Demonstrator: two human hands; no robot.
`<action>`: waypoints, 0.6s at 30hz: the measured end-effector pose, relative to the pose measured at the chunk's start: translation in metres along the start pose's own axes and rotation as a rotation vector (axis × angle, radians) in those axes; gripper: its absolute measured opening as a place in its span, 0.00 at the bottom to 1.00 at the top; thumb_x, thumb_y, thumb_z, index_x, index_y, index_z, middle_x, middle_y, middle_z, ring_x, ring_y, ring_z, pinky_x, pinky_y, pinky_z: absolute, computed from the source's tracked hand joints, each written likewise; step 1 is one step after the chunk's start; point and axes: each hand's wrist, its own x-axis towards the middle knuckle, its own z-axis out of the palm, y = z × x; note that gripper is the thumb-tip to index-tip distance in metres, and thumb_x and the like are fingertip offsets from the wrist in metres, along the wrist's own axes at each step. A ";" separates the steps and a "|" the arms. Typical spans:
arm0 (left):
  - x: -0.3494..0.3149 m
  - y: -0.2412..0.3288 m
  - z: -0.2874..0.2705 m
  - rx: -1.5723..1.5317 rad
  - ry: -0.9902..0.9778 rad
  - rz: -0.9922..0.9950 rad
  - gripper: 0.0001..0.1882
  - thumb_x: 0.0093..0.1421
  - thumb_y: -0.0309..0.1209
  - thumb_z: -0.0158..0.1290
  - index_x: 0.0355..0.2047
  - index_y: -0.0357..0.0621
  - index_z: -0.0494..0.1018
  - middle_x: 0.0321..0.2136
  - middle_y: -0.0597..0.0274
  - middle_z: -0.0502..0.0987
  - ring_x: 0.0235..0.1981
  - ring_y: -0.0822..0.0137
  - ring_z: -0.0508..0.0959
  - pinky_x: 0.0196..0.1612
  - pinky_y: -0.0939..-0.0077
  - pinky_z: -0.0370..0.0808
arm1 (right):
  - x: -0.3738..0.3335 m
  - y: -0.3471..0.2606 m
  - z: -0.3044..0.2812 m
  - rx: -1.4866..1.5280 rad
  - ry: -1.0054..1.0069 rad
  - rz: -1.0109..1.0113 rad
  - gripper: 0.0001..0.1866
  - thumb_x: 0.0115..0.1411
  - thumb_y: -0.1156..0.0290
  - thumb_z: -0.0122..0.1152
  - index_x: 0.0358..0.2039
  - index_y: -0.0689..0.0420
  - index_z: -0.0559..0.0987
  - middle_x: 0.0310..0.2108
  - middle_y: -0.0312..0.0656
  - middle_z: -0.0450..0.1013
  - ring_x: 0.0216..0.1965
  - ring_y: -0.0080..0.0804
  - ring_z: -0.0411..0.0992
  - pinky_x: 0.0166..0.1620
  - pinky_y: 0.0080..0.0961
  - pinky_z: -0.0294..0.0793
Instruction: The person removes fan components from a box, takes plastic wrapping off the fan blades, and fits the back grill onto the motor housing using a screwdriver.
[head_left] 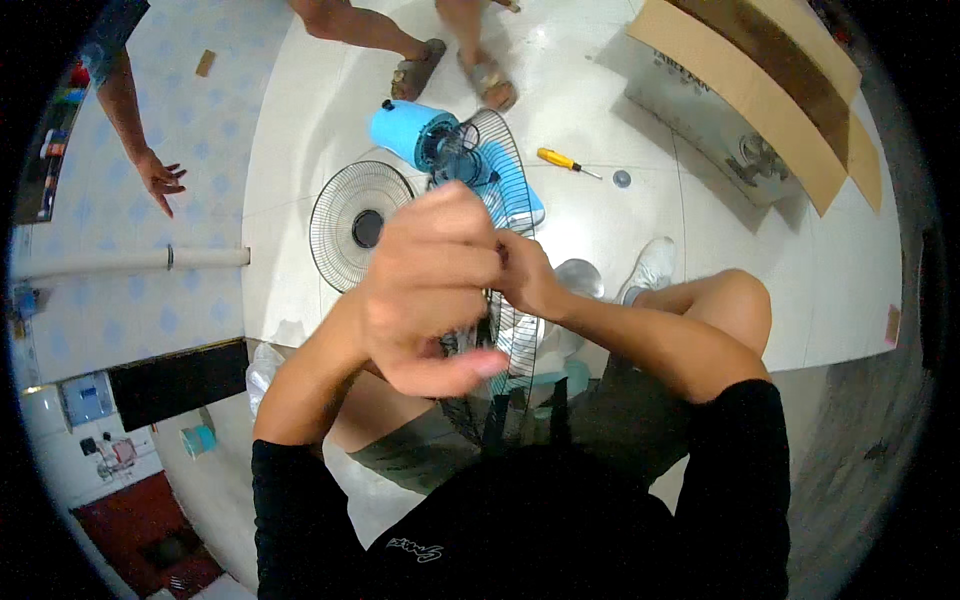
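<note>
Close to the camera, my left hand (435, 290) is curled with its thumb stretched out to the right; whatever it may hold is hidden. Behind it, my right hand (528, 277) has its fingers closed at the wire fan grille (517, 365), which stands on edge between my legs. A second round grille (340, 222) with a black centre lies flat on the floor at the left. Beyond my hands is a blue fan motor housing (400, 128) with a dark back part. A blue and white fan part (537, 207) shows just behind the upright grille.
A yellow screwdriver (558, 158) and a small grey disc (622, 179) lie on the tiles. An opened cardboard box (720, 130) stands at the far right. Another person's sandalled feet (420, 70) are beyond the fan; a person's hand (160, 180) hangs at the far left.
</note>
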 end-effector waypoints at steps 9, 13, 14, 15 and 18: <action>-0.044 0.004 0.027 0.044 0.112 -0.403 0.56 0.47 0.56 0.68 0.70 0.40 0.59 0.70 0.37 0.53 0.67 0.38 0.59 0.67 0.44 0.57 | 0.051 0.149 -0.029 -0.109 0.230 -0.345 0.13 0.56 0.68 0.71 0.32 0.59 0.75 0.30 0.44 0.77 0.32 0.39 0.76 0.35 0.34 0.77; -0.087 0.006 0.060 -0.022 0.140 -0.514 0.60 0.49 0.50 0.70 0.73 0.36 0.50 0.71 0.37 0.51 0.70 0.40 0.57 0.71 0.51 0.55 | 0.068 0.176 -0.062 -0.076 0.180 -0.221 0.09 0.59 0.69 0.68 0.34 0.56 0.75 0.34 0.40 0.77 0.35 0.36 0.76 0.37 0.31 0.79; -0.088 0.001 0.066 -0.002 0.131 -0.536 0.60 0.49 0.50 0.70 0.73 0.36 0.50 0.71 0.37 0.51 0.70 0.40 0.57 0.71 0.51 0.55 | 0.060 0.174 -0.075 0.027 0.172 0.020 0.08 0.60 0.70 0.66 0.37 0.54 0.75 0.36 0.38 0.78 0.36 0.33 0.76 0.37 0.30 0.80; -0.091 -0.003 0.069 -0.015 0.138 -0.587 0.57 0.51 0.45 0.68 0.73 0.35 0.50 0.70 0.32 0.51 0.69 0.37 0.59 0.69 0.50 0.60 | 0.065 0.175 -0.078 0.006 0.166 0.016 0.08 0.60 0.70 0.66 0.37 0.54 0.75 0.36 0.38 0.78 0.36 0.33 0.76 0.37 0.30 0.80; -0.122 -0.028 0.077 0.002 0.263 -0.647 0.48 0.52 0.27 0.60 0.71 0.33 0.52 0.67 0.31 0.60 0.65 0.39 0.67 0.66 0.57 0.67 | 0.088 0.158 -0.063 0.210 0.428 0.088 0.13 0.62 0.75 0.62 0.45 0.55 0.70 0.36 0.36 0.75 0.38 0.28 0.75 0.35 0.23 0.80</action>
